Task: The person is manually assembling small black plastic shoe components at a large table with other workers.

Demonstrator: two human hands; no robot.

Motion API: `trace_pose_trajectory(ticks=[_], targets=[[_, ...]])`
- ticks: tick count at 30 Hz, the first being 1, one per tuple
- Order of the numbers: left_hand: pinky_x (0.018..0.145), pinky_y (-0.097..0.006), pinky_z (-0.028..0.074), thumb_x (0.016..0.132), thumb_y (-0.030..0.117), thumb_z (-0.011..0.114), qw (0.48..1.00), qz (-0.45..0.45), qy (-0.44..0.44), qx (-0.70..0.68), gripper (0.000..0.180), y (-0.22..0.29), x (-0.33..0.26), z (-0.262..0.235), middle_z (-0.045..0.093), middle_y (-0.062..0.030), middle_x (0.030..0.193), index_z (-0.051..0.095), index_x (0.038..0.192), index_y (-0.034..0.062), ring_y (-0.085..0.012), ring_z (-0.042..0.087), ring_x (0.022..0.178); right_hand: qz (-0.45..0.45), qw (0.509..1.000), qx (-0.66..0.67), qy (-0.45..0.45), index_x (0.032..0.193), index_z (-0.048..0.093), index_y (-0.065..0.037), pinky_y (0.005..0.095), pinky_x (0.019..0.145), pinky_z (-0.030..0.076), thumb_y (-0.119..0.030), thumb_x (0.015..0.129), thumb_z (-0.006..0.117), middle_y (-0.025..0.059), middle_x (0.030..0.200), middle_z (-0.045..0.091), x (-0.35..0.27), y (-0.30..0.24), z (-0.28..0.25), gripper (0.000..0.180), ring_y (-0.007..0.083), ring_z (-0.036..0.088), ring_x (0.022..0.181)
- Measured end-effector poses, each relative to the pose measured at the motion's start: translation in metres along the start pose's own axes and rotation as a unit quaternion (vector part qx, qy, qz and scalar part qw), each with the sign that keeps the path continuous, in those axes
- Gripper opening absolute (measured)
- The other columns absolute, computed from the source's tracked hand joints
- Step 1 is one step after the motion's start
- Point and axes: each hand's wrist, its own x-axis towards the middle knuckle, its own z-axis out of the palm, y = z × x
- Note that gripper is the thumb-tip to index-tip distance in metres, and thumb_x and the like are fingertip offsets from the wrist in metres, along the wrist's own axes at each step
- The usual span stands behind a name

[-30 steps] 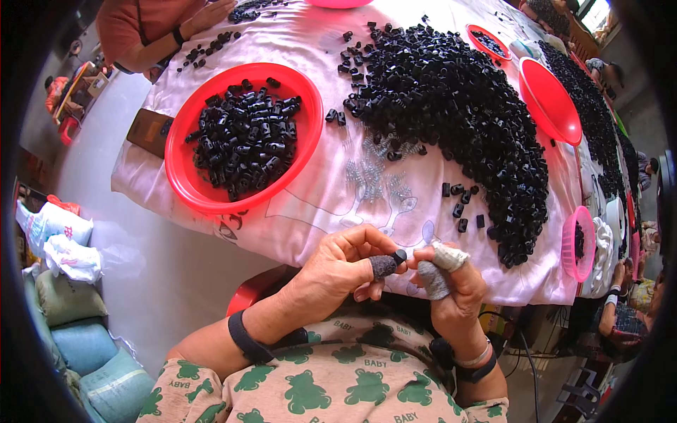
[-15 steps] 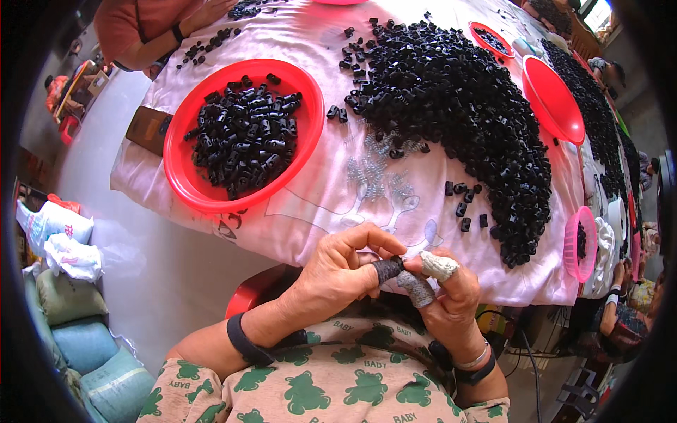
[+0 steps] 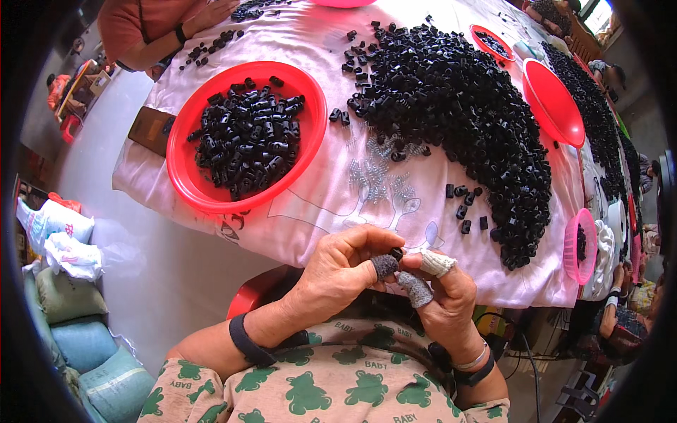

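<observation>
In front of my chest, over the table's near edge, my two hands meet fingertip to fingertip. My left hand, a dark cover on its thumb, pinches a small black cord lock. Closed against the same piece is my right hand, with a white knitted cover and a grey one on its fingers. The fingers partly hide the piece. Just beyond lie loose metal springs. A red basin at the left holds a heap of black cord locks.
A large pile of black cord lock parts spreads across the pink tablecloth. Another red basin and a pink basket are at the right. A brown phone-like case lies left of the basin. Other people sit around the table.
The black piece shows more plainly above my left thumb, which has turned slightly. My hands otherwise stay in nearly the same place.
</observation>
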Motion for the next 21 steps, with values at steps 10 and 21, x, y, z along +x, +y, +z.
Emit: trace_pose_trajectory(ticks=[10, 21], targets=[[0.068, -0.021, 0.053, 0.088, 0.004, 0.065, 1.000, 0.005, -0.013, 0.012, 0.022, -0.0038, 0.0005, -0.0055, 0.062, -0.0043, 0.094, 0.058, 0.109, -0.0002, -0.0069, 0.061, 0.077, -0.036, 0.998, -0.040, -0.030, 0.110, 0.065, -0.002, 0.0289, 0.079, 0.053, 0.012, 0.074, 0.066, 0.0124, 0.099, 0.065, 0.0025, 0.0002, -0.0009, 0.038, 0.0215, 0.067, 0.091], [0.067, -0.020, 0.051, 0.089, 0.001, 0.064, 1.000, 0.017, 0.008, -0.008, 0.024, -0.0001, -0.0007, 0.0030, 0.062, -0.0030, 0.091, 0.059, 0.112, 0.0000, -0.0065, 0.060, 0.075, -0.088, 0.993, -0.063, -0.057, 0.112, 0.065, -0.001, 0.0312, 0.081, 0.053, 0.012, 0.074, 0.066, 0.0139, 0.103, 0.065, 0.0049, -0.0001, -0.0056, 0.040, 0.0248, 0.067, 0.093]])
